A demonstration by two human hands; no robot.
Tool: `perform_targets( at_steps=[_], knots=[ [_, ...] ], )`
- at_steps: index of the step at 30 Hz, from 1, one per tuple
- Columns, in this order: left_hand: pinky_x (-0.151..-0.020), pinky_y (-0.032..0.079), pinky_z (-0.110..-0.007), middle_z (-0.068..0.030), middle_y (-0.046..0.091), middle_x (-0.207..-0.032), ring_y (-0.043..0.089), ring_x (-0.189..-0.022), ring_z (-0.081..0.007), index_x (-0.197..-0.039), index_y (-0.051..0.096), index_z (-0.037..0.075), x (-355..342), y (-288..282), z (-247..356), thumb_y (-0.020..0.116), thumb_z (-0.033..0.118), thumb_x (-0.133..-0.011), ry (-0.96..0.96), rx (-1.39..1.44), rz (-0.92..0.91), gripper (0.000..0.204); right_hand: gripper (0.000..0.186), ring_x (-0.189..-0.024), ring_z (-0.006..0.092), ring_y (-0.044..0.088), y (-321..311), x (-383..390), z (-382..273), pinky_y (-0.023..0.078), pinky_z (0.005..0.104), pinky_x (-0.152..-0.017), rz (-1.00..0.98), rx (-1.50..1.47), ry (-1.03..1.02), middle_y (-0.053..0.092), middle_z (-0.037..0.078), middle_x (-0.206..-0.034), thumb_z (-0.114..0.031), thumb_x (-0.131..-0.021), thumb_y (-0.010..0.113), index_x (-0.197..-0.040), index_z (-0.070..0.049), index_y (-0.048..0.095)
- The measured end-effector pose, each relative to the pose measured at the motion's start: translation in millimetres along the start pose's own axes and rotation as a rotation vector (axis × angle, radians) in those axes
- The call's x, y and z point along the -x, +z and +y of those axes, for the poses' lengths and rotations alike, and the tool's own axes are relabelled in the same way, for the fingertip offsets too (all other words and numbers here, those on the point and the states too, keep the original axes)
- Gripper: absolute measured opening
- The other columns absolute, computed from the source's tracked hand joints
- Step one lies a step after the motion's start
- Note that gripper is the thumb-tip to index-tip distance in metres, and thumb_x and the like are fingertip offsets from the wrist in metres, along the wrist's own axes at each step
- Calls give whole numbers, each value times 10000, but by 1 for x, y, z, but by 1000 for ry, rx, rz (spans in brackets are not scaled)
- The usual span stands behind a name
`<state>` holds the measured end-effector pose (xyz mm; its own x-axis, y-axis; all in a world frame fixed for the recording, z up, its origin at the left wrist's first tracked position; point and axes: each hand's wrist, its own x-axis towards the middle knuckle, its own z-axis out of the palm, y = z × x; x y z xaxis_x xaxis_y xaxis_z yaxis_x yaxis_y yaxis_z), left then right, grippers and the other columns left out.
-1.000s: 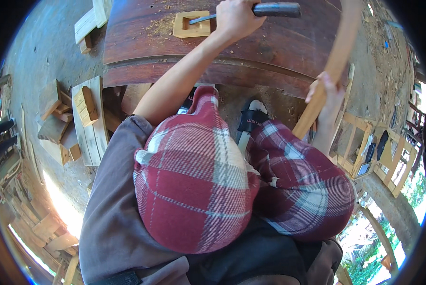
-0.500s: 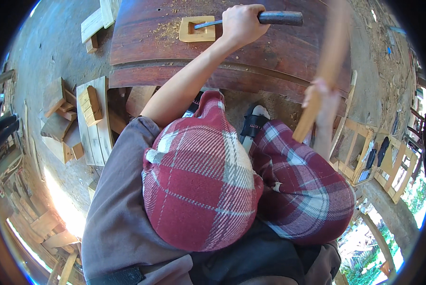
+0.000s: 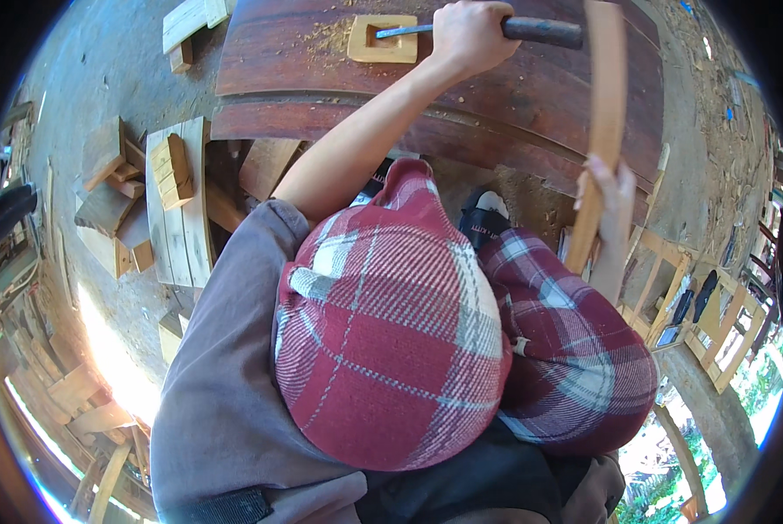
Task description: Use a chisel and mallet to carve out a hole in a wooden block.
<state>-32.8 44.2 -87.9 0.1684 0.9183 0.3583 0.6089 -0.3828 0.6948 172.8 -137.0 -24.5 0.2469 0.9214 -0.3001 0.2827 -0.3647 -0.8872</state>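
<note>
My left hand [image 3: 472,37] is closed round a chisel [image 3: 544,32], gripping it where the blade meets the dark handle. The chisel lies almost level, and its tip rests in the square hollow of a small pale wooden block [image 3: 384,52]. That block sits on the dark reddish-brown wooden bench top [image 3: 322,79]. Off to the right, my right hand [image 3: 614,188] is wrapped round a long flat wooden bar [image 3: 604,96]. The bar stands near the end of the chisel handle with a gap between them. Its upper part is slightly smeared by motion.
Wood chips [image 3: 326,42] lie scattered left of the block. Several timber offcuts [image 3: 116,205] are piled on the floor at left, next to a plank stand [image 3: 186,240] bearing a yellowish block [image 3: 171,170]. At right, a wooden frame [image 3: 728,327] stands beside some dark-handled tools [image 3: 693,297].
The wooden bar and my right hand have shifted slightly right, and the bar is more upright and less blurred. Bench, block and chisel sit higher and further right in view; the chisel tip stays in the hollow.
</note>
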Motion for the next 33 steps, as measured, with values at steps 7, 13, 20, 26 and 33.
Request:
perform_targets(
  at_steps=[7,13,20,26,33],
  knots=[
    [-636,530,-474,-162,667,-707,670,-702,-363,-783,694,111,1,6,2,673,228,-754,-8,-14,-65,123,351,-470,128,539,15,-1,23,477,259,-425,-12,-223,-37,558,65,-635,-343,-933,599,-1002,-2,553],
    [-634,527,-477,-148,672,-709,671,-698,-361,-779,684,114,3,5,-1,676,231,-758,8,-52,-46,120,439,-463,136,559,-13,-4,11,479,261,-417,102,-211,-41,578,77,-638,-383,-906,639,-1028,33,569],
    [-638,527,-477,-154,671,-717,671,-704,-363,-783,683,119,0,0,-11,669,234,-761,-42,-89,-37,118,496,-515,126,569,22,-1,9,469,258,-425,-87,-72,85,596,61,-721,-418,-855,700,-1041,27,583],
    [-644,527,-477,-151,668,-701,672,-707,-361,-758,682,113,1,0,-3,671,232,-756,-10,-26,-39,120,414,-473,127,563,-2,-1,19,468,267,-408,141,-447,-84,565,63,-621,-371,-873,673,-972,19,576],
    [-663,524,-487,-168,671,-735,668,-728,-374,-793,677,103,5,-9,-4,682,192,-732,-29,-10,-40,108,407,-443,113,519,9,7,2,433,237,-396,-39,-144,91,558,53,-633,-373,-876,686,-982,-3,554]
  ],
)
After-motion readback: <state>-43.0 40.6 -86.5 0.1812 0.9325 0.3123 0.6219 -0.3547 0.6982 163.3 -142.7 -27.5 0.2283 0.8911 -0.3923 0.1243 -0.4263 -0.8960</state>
